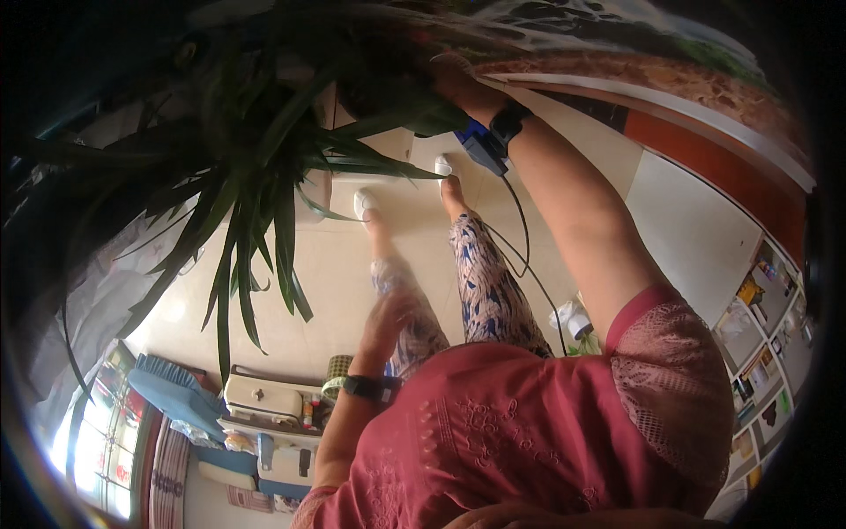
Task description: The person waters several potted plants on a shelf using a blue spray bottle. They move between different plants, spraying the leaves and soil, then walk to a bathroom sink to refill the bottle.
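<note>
My right arm reaches up and forward, and my right hand (456, 82) is beside the dark leaves of a potted plant (264, 139). Shadow and leaves hide its fingers, so what they hold is unclear. A black band (509, 122) circles that wrist, with a blue-and-black device (482, 149) strapped near it and a black cable (525, 225) hanging down. My left hand (393, 314) hangs low in front of my patterned trouser leg (423, 337), blurred, with no object visible in it. That wrist wears a black watch-like band (370, 387).
Below lies a pale tiled floor (317, 264). A cream cabinet (264, 397), a green checked bin (338, 370) and a blue-covered seat (178, 390) stand at lower left. A shelf unit (760, 357) lines the right. Overhead is a painted wall picture (595, 33).
</note>
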Motion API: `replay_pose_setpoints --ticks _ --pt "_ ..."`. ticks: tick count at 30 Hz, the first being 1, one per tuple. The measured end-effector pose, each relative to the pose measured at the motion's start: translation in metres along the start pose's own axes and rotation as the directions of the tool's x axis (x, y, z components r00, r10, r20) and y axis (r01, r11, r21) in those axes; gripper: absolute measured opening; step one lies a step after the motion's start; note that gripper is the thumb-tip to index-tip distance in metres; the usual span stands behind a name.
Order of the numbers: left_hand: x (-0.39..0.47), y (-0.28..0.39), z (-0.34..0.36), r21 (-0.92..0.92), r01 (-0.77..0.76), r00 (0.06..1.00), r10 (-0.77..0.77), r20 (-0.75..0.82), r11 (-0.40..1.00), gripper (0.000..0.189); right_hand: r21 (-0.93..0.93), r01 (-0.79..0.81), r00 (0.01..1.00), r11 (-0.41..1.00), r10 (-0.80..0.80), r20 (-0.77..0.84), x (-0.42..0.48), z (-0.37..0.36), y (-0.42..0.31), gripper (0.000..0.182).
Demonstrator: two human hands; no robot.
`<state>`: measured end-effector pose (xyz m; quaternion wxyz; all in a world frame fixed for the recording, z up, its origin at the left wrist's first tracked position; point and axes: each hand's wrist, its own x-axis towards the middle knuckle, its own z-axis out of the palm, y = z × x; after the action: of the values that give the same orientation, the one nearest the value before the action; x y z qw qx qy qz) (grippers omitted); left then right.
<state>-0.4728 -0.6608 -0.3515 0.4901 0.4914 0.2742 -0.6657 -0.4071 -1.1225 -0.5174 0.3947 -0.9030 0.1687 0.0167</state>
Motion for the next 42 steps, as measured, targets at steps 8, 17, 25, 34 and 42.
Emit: replay_pose_setpoints --ticks 8,17,25,34,42 --pt "0.002 -0.001 0.003 -0.016 0.019 1.000 -0.019 -0.023 1.000 0.038 0.121 -0.212 0.974 0.970 0.200 0.103 -0.034 -0.013 -0.027 0.039" --pt "-0.008 0.012 0.018 0.005 -0.012 1.000 0.012 -0.002 1.000 0.040 0.264 -0.315 0.943 0.912 0.333 -0.024 -0.064 -0.040 -0.082 0.034" --pt "-0.027 0.020 0.024 0.022 -0.073 0.997 0.072 0.020 0.997 0.042 0.189 -0.141 0.970 0.972 0.174 -0.169 -0.067 -0.025 -0.067 0.034" --pt "-0.057 0.044 0.041 0.415 -0.233 0.970 0.180 0.164 0.880 0.041 0.370 -0.306 0.914 0.877 0.380 -0.145 -0.148 -0.069 -0.110 0.038" --pt "-0.122 0.124 0.150 0.520 -0.462 0.818 0.117 0.564 0.719 0.045 0.624 0.005 0.833 0.781 0.342 -0.435 -0.330 -0.192 -0.243 0.050"
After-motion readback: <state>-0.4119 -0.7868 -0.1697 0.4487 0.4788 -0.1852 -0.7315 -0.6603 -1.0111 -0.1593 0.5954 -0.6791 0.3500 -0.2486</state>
